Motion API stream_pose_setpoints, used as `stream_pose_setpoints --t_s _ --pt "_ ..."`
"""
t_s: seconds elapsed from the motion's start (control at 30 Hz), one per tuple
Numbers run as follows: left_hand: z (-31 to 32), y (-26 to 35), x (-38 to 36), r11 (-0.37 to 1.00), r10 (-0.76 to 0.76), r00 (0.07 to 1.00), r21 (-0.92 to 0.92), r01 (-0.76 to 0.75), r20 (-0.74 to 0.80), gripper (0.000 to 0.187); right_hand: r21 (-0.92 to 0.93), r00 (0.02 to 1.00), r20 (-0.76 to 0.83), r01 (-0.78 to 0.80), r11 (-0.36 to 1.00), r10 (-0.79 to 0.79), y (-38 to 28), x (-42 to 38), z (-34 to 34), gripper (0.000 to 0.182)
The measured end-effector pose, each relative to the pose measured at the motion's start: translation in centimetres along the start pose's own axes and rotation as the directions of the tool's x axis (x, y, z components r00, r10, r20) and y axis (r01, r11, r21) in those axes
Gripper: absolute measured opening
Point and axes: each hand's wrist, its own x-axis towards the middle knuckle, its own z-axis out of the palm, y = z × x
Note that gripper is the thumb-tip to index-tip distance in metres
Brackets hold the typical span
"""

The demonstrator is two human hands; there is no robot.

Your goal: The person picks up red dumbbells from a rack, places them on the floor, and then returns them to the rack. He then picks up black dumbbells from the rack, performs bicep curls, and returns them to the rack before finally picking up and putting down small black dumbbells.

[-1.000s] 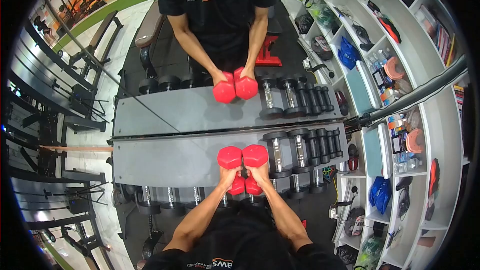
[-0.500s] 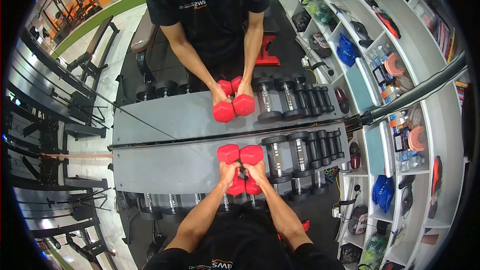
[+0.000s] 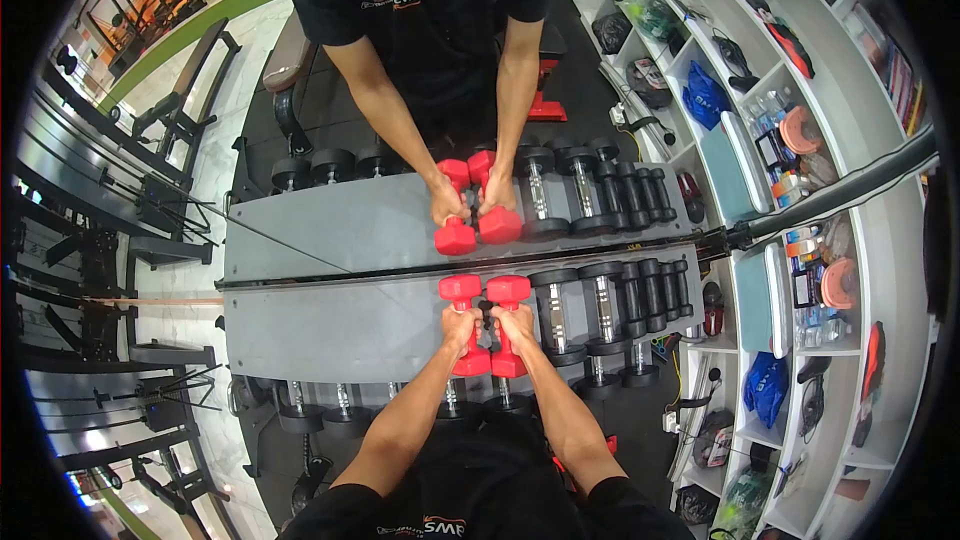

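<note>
Both red dumbbells, left hand (image 3: 462, 326) and right hand (image 3: 517, 325), fingers wrapped tight round handles; best lowered level onto rack shelf (image 3: 330, 325) beside black dumbbells (image 3: 600, 305), heads touching.

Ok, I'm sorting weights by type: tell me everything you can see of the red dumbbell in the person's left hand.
The left red dumbbell is bright red with a matte coating and two faceted, hexagon-like heads. The left hand wraps its short handle, hiding it. It lies lengthwise away from the person, low over the grey rack shelf, side by side with the twin dumbbell in the right hand.
</note>
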Motion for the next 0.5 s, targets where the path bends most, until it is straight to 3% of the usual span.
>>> stream_pose_setpoints --t_s 0.27,0.5 --pt "-0.1 0.2 1.0 0.996 -0.090 0.996 -0.026 0.090 -0.018 0.014 -0.018 0.995 -0.023 -0.096 0.995 0.096 0.5 2.1 0.3 0.009" --pt "-0.7 1.2 0.6 0.986 -0.168 0.985 0.006 0.168 0.040 0.007 -0.119 0.988 -0.047 -0.151 0.981 0.147 -0.5 2.3 0.8 0.010"
